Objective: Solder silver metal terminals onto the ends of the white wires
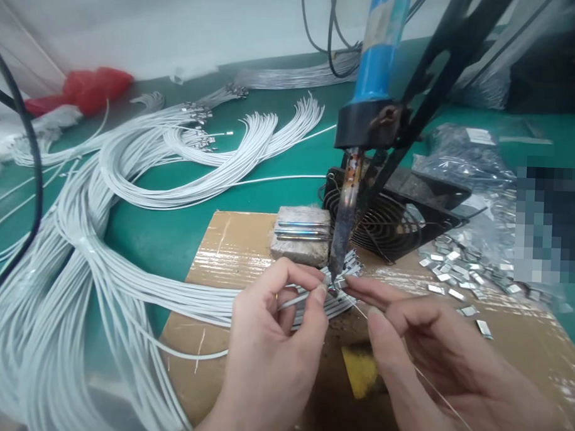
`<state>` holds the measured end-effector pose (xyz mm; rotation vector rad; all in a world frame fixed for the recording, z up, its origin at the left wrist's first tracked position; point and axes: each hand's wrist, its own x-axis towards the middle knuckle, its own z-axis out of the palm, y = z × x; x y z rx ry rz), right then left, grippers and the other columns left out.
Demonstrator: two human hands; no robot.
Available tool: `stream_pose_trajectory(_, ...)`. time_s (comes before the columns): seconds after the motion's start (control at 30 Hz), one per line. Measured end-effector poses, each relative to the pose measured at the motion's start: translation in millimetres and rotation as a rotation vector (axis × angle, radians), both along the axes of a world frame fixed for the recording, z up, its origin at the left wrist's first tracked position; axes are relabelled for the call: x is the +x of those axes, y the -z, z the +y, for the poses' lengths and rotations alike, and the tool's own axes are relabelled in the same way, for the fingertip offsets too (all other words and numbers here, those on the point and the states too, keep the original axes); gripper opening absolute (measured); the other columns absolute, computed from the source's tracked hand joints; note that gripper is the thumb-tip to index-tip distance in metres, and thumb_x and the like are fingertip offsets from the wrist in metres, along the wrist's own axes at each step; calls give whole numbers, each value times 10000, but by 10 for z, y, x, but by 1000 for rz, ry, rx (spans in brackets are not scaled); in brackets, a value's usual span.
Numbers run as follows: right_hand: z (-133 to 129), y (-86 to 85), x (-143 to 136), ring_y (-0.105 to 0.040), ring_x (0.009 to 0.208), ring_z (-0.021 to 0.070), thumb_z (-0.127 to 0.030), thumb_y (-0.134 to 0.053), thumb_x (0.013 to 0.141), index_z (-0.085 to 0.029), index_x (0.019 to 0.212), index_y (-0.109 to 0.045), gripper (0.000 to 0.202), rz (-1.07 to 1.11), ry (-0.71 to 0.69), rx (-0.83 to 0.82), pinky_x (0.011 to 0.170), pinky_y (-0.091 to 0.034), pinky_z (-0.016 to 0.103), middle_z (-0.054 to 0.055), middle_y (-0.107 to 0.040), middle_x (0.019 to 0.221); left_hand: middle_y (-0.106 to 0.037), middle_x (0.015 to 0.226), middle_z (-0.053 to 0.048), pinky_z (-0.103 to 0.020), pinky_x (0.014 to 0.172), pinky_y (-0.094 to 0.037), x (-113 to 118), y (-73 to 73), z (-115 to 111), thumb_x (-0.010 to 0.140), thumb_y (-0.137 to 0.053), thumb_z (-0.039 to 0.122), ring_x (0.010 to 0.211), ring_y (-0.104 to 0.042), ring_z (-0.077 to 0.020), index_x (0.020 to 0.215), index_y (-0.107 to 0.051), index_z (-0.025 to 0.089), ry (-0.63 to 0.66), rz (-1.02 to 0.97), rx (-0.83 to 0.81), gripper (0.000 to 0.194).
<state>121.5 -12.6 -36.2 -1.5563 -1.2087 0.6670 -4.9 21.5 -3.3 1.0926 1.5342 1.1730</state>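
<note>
My left hand point(278, 341) pinches the end of a white cable point(289, 300) between thumb and fingers, right under the tip of a soldering iron point(340, 242). The iron hangs upright from a black stand, its handle blue. My right hand point(419, 346) holds a thin solder wire point(439, 397), whose end reaches towards the iron tip. Its index finger is at a small metal piece point(339, 283) beside the tip. Behind my left hand lies a bundle of white cables point(171, 293) on brown cardboard point(234, 239).
A block with metal rods point(300, 235) sits behind the hands, next to a black fan point(386, 219). Small metal pieces point(460, 272) lie scattered at the right, near plastic bags point(468, 159). More coiled white cables point(142, 179) and a red bag point(91, 89) are at the left.
</note>
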Motion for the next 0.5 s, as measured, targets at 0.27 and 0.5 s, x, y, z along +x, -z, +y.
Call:
stream_pose_trajectory(0.27,-22,-43,-28,-823,1009,255,-383,-671,976,-252,755,-636,260,50,0,-34,792,-672,251,89,-844,1137,-762,825,-23,-177,429,-359,-14,-4,-15,792,-726,166,735,-690,-157,705,-673,214,-28,7,18,112)
stream_pose_trajectory(0.5,-23,-62,-74,-819,979,181,-364,-703,961,-263,752,-648,239,126,29,-30,835,-622,173,26,-840,1135,-771,841,-19,-171,490,-442,-15,4,-22,821,-722,148,790,-714,-161,735,-684,219,-2,5,34,118)
